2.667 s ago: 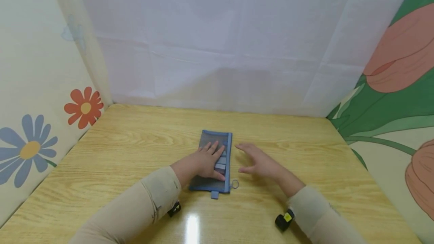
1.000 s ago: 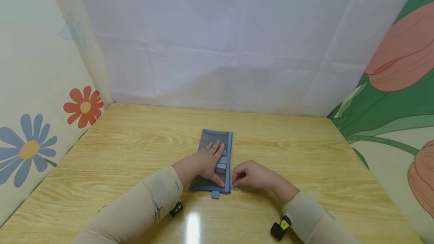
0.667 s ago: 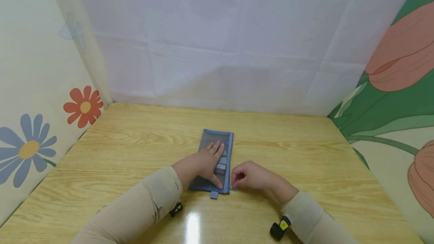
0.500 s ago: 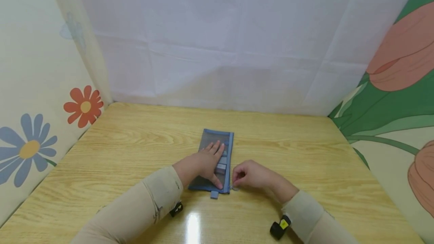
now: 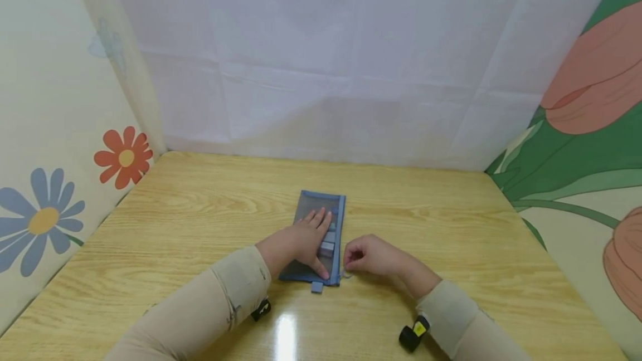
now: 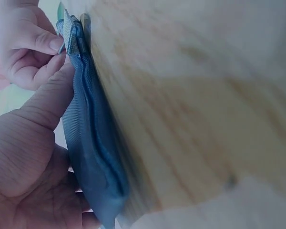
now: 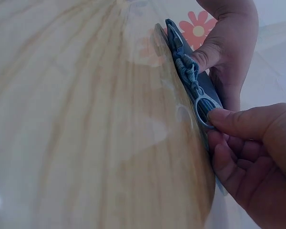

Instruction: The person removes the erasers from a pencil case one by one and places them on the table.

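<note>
A blue mesh zip pouch (image 5: pixel 312 205) lies flat on the table, with pale blocky things showing through its mesh. My left hand (image 5: pixel 301 243) rests spread on it, thumb near the lower right corner. Along the pouch's right edge runs the zip (image 5: pixel 339 233). At its near end my right hand (image 5: pixel 373 255) pinches the metal pull ring (image 7: pixel 197 112) between thumb and curled forefinger, as the right wrist view shows. A small blue fabric tab (image 5: pixel 317 287) sticks out from the near edge. In the left wrist view the pouch's side (image 6: pixel 93 138) stands beside my left thumb.
The wood-grain table (image 5: pixel 210 199) extends around the pouch on all sides. A white cloth (image 5: pixel 301 71) hangs behind it, and flower-patterned panels (image 5: pixel 45 222) flank both sides. Black wrist cameras (image 5: pixel 413 334) sit below the sleeves' cuffs.
The right hand was open beside the pouch; it has come down to the near corner and pinched the ring, then shifted slightly away. The left hand stays on the pouch, which barely moved.
</note>
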Available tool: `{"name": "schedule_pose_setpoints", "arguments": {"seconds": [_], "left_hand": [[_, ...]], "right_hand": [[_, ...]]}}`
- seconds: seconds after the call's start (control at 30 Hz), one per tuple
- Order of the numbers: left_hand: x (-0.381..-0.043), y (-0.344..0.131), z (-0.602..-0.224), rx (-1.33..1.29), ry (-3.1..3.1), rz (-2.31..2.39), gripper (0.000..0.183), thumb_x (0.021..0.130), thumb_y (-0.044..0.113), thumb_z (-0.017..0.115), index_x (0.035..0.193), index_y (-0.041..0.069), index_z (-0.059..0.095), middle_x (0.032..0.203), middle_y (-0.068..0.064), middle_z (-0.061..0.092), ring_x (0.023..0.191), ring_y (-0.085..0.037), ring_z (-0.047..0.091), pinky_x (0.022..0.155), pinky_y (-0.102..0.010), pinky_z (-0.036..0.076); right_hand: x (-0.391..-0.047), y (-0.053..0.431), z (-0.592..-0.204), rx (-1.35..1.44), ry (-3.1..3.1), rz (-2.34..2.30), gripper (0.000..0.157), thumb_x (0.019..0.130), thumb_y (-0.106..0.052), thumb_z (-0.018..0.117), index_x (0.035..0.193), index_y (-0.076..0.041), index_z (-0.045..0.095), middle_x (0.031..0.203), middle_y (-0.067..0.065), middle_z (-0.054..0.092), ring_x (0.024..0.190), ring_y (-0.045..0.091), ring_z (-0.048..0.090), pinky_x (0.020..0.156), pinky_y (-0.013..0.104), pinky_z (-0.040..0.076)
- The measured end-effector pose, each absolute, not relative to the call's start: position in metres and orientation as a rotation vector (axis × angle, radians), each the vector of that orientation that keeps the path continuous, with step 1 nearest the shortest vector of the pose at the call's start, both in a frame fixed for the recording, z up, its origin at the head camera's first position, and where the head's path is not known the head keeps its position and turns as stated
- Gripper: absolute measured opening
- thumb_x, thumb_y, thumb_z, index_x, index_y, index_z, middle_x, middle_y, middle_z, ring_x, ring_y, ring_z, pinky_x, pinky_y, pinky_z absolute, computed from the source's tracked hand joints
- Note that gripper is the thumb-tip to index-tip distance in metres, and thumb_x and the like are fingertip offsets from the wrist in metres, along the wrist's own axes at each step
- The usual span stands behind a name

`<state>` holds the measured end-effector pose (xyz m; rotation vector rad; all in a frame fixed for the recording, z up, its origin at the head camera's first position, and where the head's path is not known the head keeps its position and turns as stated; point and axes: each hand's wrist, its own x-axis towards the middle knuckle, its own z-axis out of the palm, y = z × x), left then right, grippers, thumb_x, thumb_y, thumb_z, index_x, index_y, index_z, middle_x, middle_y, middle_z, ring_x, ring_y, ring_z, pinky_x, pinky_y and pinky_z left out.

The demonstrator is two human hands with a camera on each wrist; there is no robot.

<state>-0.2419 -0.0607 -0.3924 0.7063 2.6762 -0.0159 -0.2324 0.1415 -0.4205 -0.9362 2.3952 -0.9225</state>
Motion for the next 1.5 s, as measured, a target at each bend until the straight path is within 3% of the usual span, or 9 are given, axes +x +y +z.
{"name": "schedule_pose_setpoints", "arguments": {"seconds": [1.5], "left_hand": [[-0.2397,-0.0583,-0.3901,0.681,2.69,-0.02,0.133,0.05,0.071,0.067,0.147,0.009,0.001,0.152,-0.015,-0.002,0.138,-0.035,0.004,0.109,-0.046,0.016]], "right_hand": [[-0.24,0.1375,-0.419,-0.896,2.461,-0.905,0.01,0.085,-0.008,0.06,0.079,-0.016,0.061,0.072,-0.009,0.057,0.066,0.007,0.051,0.06,0.025,0.044]]}}
